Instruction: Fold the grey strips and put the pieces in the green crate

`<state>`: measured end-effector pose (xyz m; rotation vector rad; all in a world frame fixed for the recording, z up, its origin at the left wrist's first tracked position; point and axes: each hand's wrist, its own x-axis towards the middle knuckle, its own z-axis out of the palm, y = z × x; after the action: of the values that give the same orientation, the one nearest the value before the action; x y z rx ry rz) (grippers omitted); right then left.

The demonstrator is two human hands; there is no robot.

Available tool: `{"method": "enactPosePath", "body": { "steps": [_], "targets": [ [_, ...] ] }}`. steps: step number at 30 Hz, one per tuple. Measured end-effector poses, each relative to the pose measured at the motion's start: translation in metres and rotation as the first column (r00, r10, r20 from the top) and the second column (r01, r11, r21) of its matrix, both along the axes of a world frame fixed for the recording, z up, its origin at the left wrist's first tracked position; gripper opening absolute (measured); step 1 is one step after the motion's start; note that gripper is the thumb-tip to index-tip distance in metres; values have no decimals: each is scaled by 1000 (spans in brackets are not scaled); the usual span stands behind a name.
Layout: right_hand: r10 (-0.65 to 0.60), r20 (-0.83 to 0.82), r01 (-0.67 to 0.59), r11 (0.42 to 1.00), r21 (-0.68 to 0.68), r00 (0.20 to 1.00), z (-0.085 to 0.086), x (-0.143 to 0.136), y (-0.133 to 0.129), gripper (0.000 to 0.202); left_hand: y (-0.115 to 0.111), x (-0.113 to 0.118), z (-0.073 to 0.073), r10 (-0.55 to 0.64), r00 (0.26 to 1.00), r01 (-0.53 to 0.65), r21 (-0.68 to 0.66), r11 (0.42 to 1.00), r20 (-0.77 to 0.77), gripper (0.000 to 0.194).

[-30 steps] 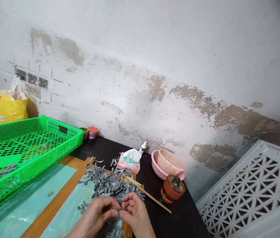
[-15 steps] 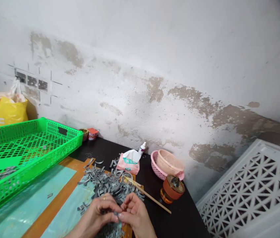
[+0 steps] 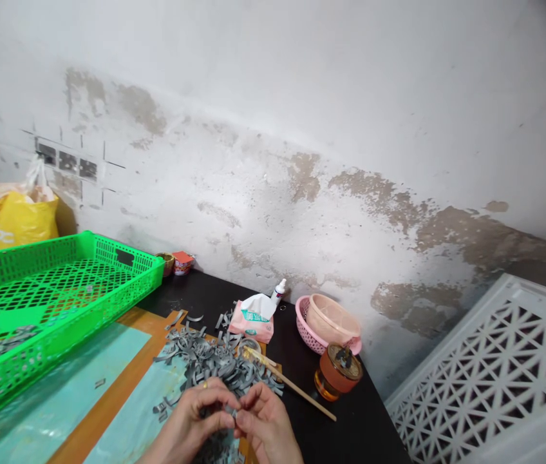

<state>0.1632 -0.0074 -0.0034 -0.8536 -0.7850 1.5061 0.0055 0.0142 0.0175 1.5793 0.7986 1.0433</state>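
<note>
At the bottom middle, my left hand [image 3: 204,412], with a ring on one finger, is closed in a pinch. My right hand [image 3: 269,422] meets it fingertip to fingertip, closed as well. Between them they pinch a small grey strip [image 3: 234,413], mostly covered by the fingers. Just beyond lies a loose pile of curved grey strips [image 3: 219,357], and more small grey pieces [image 3: 217,448] show beneath the hands. A brush with a wooden handle [image 3: 304,392] rests at the pile's right side.
A green crate [image 3: 147,274] holding grey pieces stands left on a teal sheet [image 3: 118,351] with brown tape. Behind the pile are a tissue pack [image 3: 248,325] and a white bottle [image 3: 279,291]. Pink baskets [image 3: 306,325], an amber jar [image 3: 338,374] and a white lattice crate [image 3: 509,290] are right.
My right fingers have curled in and drawn closer to the left fingertips around the grey strip. The whole view has shifted slightly; the other things stay put.
</note>
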Motion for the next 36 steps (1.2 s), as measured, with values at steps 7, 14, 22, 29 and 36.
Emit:
{"method": "enactPosePath", "body": {
  "steps": [7, 14, 22, 29, 36],
  "targets": [
    [21, -38, -22, 1000, -11, 999, 6, -3, -3, 43, 1, -2, -1, -12, 1000, 12, -27, 1000, 0, 15],
    [68, -111, -69, 998, -8, 992, 1, -8, -2, 44, 0, -2, 2, 26, 999, -24, -65, 998, 29, 9],
    [68, -98, -67, 998, 19, 993, -2, -13, -2, 37, 2, 0, -3, -19, 999, 21, -52, 998, 31, 16],
    [53, -91, -43, 993, 107, 994, 1, -12, -3, 35, 5, -4, 1, -101, 994, 101, -11, 995, -42, 24],
    [21, -122, -15, 999, 50, 992, 6, -12, -6, 38, 3, -3, 5, -94, 996, 94, 40, 995, -6, 33]
  ]
}}
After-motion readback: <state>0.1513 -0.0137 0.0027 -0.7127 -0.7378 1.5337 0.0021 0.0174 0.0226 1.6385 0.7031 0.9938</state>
